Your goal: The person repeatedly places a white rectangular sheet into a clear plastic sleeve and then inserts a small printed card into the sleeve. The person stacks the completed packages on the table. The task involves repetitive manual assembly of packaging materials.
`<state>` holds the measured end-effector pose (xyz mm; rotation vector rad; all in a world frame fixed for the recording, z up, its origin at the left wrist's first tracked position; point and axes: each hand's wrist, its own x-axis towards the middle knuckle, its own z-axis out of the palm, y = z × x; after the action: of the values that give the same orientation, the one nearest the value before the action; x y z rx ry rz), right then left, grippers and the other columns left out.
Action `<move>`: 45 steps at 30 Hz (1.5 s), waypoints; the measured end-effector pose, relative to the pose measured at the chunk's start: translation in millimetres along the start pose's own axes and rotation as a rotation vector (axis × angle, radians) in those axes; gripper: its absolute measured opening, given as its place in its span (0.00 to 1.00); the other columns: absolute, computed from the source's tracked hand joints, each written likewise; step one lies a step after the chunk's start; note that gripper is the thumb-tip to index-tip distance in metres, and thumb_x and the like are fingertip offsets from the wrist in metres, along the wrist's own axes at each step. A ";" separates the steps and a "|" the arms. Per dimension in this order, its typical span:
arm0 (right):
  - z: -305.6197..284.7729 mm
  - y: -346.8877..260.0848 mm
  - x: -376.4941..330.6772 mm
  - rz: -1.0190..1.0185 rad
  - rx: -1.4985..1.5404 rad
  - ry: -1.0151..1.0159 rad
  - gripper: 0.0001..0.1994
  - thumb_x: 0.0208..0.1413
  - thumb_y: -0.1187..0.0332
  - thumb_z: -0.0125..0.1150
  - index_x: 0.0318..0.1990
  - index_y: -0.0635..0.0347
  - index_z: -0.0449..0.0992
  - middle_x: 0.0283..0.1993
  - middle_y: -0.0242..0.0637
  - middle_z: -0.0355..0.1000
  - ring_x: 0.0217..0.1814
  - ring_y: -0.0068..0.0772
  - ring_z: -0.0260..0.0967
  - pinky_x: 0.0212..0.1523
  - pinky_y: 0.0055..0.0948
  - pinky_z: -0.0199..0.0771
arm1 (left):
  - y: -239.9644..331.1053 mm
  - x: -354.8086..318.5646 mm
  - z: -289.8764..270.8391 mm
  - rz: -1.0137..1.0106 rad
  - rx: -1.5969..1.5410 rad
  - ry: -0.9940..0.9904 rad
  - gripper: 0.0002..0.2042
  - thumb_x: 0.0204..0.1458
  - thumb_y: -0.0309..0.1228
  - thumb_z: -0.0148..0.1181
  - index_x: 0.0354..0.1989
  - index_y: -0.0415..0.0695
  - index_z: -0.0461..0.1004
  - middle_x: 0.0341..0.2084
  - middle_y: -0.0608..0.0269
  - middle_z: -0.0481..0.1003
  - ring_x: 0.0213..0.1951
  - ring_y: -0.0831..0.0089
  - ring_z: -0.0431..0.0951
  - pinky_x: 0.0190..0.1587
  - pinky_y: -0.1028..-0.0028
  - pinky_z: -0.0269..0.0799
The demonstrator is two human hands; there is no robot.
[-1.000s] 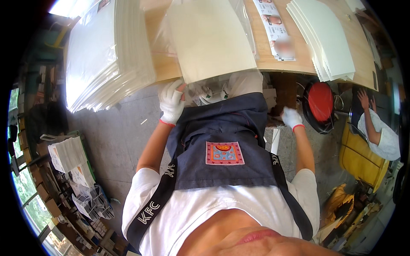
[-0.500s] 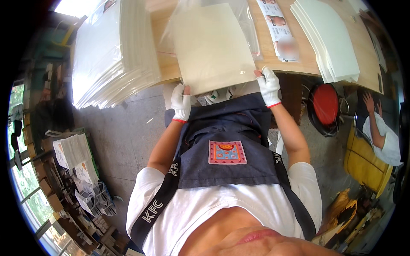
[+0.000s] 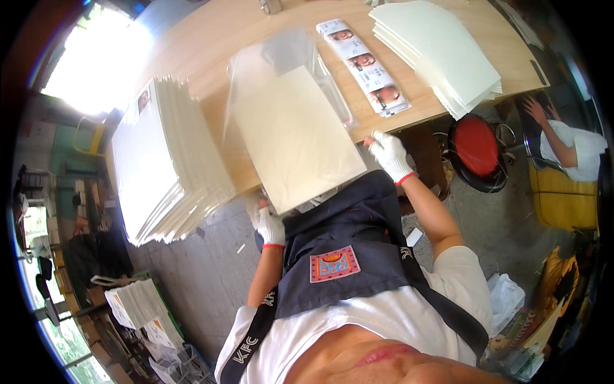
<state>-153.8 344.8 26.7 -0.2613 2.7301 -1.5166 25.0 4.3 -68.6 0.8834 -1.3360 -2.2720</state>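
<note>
A cream rectangular board (image 3: 300, 137) lies on the table in a clear plastic sleeve (image 3: 272, 54), its near end jutting past the table edge toward my apron. Beside its near left corner is my left hand (image 3: 269, 228), in a white knit glove with bare fingertips; the fingers are closed on the sleeve's clear film. My right hand (image 3: 390, 156), gloved alike, is at the table edge just right of the board's near right corner. Its thumb and fingers are drawn together, and anything in them is too small to make out. More clear sleeves lie under the board.
To the left stands a tall stack of sleeved white boards (image 3: 150, 166). Printed strips with photos (image 3: 364, 64) and a fanned pile of pale boards (image 3: 441, 51) lie to the right. A red round stool (image 3: 478, 153) and a seated person (image 3: 566, 144) are beyond the table's right.
My view has turned, so the table now appears tilted. My right hand has come away from the board's near right corner. The left hand stays near the left corner.
</note>
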 end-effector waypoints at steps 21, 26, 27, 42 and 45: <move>-61.9 -17.0 67.8 -0.905 -0.643 0.125 0.12 0.40 0.65 0.61 0.36 0.53 0.78 0.45 0.27 0.73 0.50 0.30 0.67 0.49 0.33 0.67 | 26.1 -21.2 289.0 -0.541 0.106 -0.692 0.14 0.58 0.37 0.52 0.47 0.43 0.68 0.37 0.64 0.73 0.39 0.74 0.74 0.39 0.72 0.73; -58.6 -18.1 56.5 -0.883 -0.532 0.079 0.09 0.41 0.67 0.63 0.34 0.55 0.79 0.39 0.31 0.74 0.43 0.34 0.70 0.43 0.34 0.69 | -8.2 -11.8 301.6 -0.545 -0.019 -0.540 0.03 0.57 0.30 0.54 0.36 0.46 0.71 0.29 0.70 0.74 0.31 0.78 0.75 0.28 0.76 0.73; -59.2 -15.7 54.8 -0.847 -0.520 0.070 0.10 0.42 0.67 0.63 0.34 0.55 0.79 0.39 0.32 0.74 0.43 0.34 0.71 0.42 0.34 0.69 | -5.3 -18.2 304.6 -0.543 -0.011 -0.520 0.03 0.57 0.30 0.54 0.36 0.46 0.72 0.29 0.69 0.74 0.31 0.78 0.75 0.29 0.76 0.73; -72.4 -40.8 73.2 -0.279 -0.252 -0.238 0.10 0.49 0.60 0.57 0.31 0.57 0.75 0.28 0.41 0.74 0.31 0.42 0.72 0.33 0.37 0.70 | -0.6 -9.4 315.8 -0.192 0.293 -0.720 0.08 0.59 0.30 0.50 0.41 0.41 0.72 0.29 0.67 0.74 0.29 0.81 0.72 0.33 0.77 0.73; -76.2 -49.9 87.8 -0.102 -0.342 -0.367 0.12 0.49 0.57 0.56 0.32 0.55 0.77 0.30 0.42 0.75 0.32 0.41 0.73 0.34 0.37 0.70 | -9.7 0.3 314.0 -0.135 0.347 -0.715 0.08 0.59 0.30 0.50 0.41 0.40 0.72 0.28 0.67 0.73 0.28 0.81 0.72 0.33 0.78 0.73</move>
<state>-240.0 370.1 115.7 -0.6217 2.6831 -0.8919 -186.4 212.2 35.1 0.2338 -2.0646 -2.6292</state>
